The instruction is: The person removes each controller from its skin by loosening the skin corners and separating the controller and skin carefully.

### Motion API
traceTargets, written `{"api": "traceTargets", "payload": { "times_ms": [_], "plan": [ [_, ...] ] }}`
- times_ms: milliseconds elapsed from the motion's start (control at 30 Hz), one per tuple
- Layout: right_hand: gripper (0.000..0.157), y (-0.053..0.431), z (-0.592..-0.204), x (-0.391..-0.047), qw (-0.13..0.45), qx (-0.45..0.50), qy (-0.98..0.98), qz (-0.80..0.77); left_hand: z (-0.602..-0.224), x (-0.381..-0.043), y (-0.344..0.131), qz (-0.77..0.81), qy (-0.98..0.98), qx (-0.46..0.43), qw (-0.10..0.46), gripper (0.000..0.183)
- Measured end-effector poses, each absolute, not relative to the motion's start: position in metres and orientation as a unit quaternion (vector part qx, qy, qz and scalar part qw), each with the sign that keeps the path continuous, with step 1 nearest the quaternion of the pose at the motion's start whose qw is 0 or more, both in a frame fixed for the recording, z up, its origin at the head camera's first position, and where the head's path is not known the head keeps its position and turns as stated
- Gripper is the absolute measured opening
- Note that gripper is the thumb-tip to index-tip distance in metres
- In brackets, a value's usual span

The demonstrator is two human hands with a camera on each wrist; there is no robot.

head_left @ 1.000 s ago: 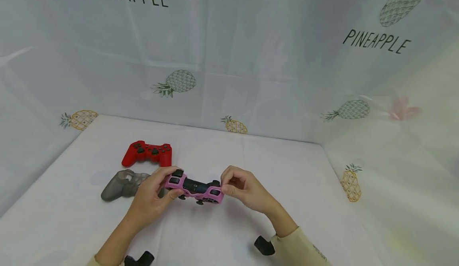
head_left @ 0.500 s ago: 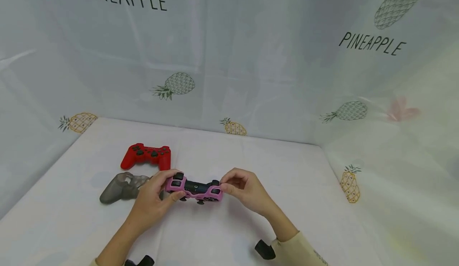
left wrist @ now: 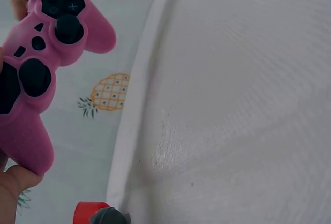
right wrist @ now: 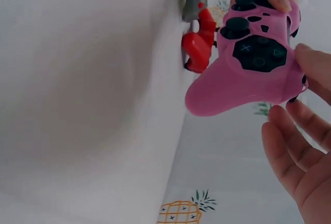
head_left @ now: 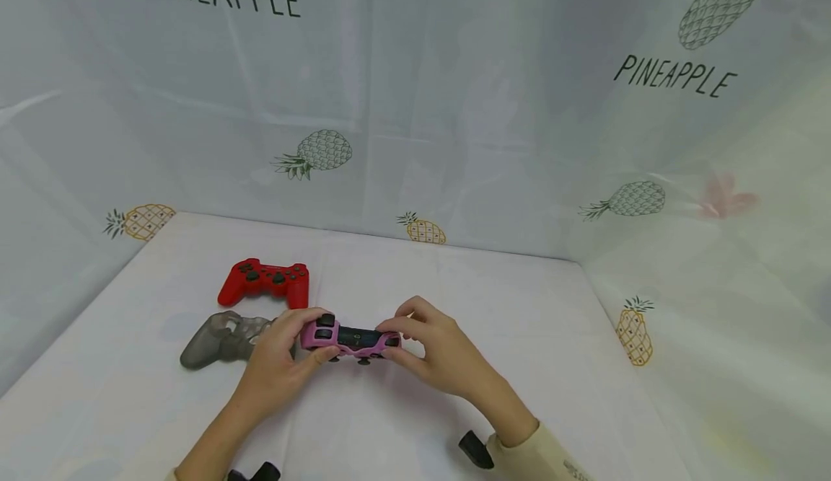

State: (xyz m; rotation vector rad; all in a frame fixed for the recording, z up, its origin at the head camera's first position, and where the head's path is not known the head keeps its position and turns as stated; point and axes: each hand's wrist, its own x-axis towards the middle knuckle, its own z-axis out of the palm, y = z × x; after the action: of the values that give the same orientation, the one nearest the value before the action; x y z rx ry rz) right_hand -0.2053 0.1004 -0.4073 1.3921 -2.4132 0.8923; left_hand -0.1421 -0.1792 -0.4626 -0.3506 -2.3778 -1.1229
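Observation:
A pink-covered game controller (head_left: 357,338) with black buttons and sticks is held above the table, its shoulder-button edge turned up in the head view. My left hand (head_left: 279,358) grips one end, with fingers on the far side and the thumb on the near side. At the other end, my right hand (head_left: 448,355) pinches the controller between thumb and finger, while other fingers stay loose. The right wrist view shows the pink cover (right wrist: 222,89) around the black button cluster, with that hand's fingers (right wrist: 289,136) beside it.
A red game controller (head_left: 265,279) lies on the white tabletop (head_left: 506,308), behind the left hand. Just nearer is a grey translucent controller (head_left: 214,342), partly hidden by that hand. A pineapple-print curtain (head_left: 480,135) hangs behind the table.
My right hand has moved left, from the corner of the pink controller onto its end, with thumb and finger further over it. The left hand keeps its grip.

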Motion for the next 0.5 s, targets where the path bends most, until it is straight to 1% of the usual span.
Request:
{"api": "traceTargets", "payload": {
  "times_ms": [133, 233, 400, 500],
  "plan": [
    [0.021, 0.097, -0.407, -0.204, 0.133, 0.481, -0.831, 0.246, -0.462, -0.144, -0.179, -0.401, -0.868, -0.141, 0.256, 0.060],
    [0.019, 0.095, -0.406, -0.202, 0.140, 0.484, -0.837, 0.213, -0.462, -0.144, -0.178, -0.390, -0.869, -0.149, 0.264, 0.060],
    [0.015, 0.091, -0.403, -0.200, 0.135, 0.493, -0.841, 0.176, -0.462, -0.144, -0.177, -0.372, -0.879, -0.151, 0.258, 0.061],
    [0.015, 0.088, -0.403, -0.199, 0.125, 0.498, -0.845, 0.152, -0.461, -0.143, -0.176, -0.364, -0.882, -0.156, 0.253, 0.061]
  ]
}}
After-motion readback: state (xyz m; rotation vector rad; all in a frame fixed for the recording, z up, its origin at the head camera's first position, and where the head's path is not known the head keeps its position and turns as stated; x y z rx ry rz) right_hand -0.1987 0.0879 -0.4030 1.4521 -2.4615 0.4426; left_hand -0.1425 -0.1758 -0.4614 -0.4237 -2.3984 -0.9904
